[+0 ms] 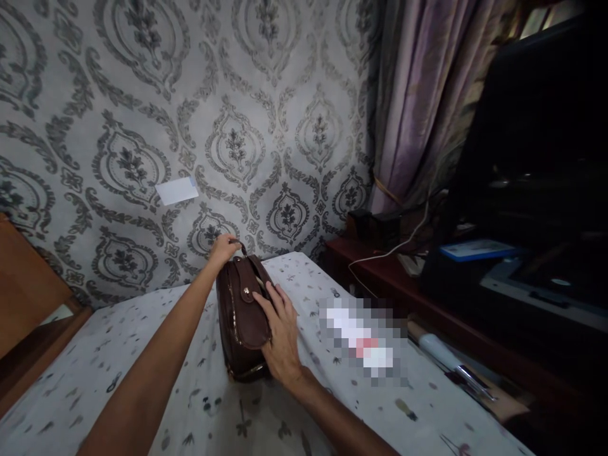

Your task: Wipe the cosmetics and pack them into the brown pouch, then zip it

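The left hand (223, 249) is at the far end of the bag (237, 323), its fingers closed on a thin dark strap (244, 249) that rises from the bag's top. The right hand (284, 329) is on the bag's right side, fingers extended and not clamped; the index finger reaches onto the flap (254, 326), just below and right of its round stud (246, 291). The bag thus lies between the two hands, ahead of the person, touched by both: to the right of and nearer than the left hand, to the left of the right one. It is dark brown, with a gold zip (234, 316) along its left edge and a gap in the top, beside the right fingers.

Under it spreads a white sheet (199, 411) with small plant prints. To the right, a pixelated patch (363, 342) hides whatever is there. Past the sheet's right edge, a pale cable (389, 251) crosses a dark red table (342, 247), near a large dark screen (522, 126). A purple curtain (418, 95) hangs behind. A white card (177, 190) shows against the patterned wall (285, 95); brown wood (28, 291) stands far left.
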Demonstrator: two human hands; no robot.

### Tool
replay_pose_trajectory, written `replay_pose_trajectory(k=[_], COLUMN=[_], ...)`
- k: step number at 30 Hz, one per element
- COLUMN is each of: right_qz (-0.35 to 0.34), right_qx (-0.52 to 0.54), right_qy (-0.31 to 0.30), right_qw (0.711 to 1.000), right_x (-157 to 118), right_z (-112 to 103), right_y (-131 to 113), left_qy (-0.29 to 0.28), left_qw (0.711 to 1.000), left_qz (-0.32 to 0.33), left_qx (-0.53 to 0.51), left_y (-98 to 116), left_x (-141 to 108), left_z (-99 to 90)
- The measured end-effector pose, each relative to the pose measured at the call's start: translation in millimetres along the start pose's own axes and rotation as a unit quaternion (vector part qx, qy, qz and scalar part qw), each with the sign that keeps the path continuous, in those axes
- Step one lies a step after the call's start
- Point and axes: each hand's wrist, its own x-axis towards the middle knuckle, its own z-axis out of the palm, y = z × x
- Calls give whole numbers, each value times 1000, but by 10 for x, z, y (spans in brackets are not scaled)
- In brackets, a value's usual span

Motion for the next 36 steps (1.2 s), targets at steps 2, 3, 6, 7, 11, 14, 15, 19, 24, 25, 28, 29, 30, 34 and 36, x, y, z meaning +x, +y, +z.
replay_pose_trajectory(k=[2, 3, 6, 7, 11, 14, 15, 19, 24, 25, 28, 29, 30, 34, 36], right_qz=[-4, -6, -12, -14, -16, -8, -6, -6, -8, -8, -9, -9, -9, -14, -17], right_qx=[3, 4, 4, 3, -2, -1, -2, -12, -23, -25, -28, -27, -25, -12, -8], right_qy=[-6, -9, -17, -18, -20, -26, -26, -26, -27, -27, -27, -26, -25, -17, -15], right_qw=[1000, 1000, 1000, 1000, 1000, 1000, 1000, 1000, 999, 999, 999, 999, 999, 1000, 1000], right_x=[3, 4, 4, 4, 4, 4, 4, 5, 8, 8, 7, 7, 7, 11, 8], right_z=[-17, -27, -54, -61, -72, -67, -64, -53, -51, -52, -55, -56, -56, -46, -36], right_y=[-1, -2, -6, -9, -16, -17, -17, -23, -31, -29, -20, -16, -13, 0, 5], left_qy=[14, 19, 38, 47, 79, 92, 95, 102, 85, 77, 46, 33, 19, -16, -17], left_qw=[1000, 1000, 999, 998, 996, 995, 995, 994, 992, 992, 993, 994, 995, 999, 998], left_qz=[-2, -5, -14, -17, -33, -38, -37, -11, 38, 46, 66, 70, 72, 44, 21], left_qx=[14, 21, 36, 38, 33, 14, 5, -36, -82, -87, -84, -76, -64, 14, 63], left_y=[82, 113, 160, 163, 144, 126, 121, 111, 120, 122, 105, 87, 61, -89, -157], left_x=[-3, -13, -57, -67, -69, -51, -48, -69, -119, -120, -101, -93, -88, -125, -174], left_z=[50, 81, 164, 183, 221, 230, 228, 203, 191, 189, 141, 105, 60, -158, -242])
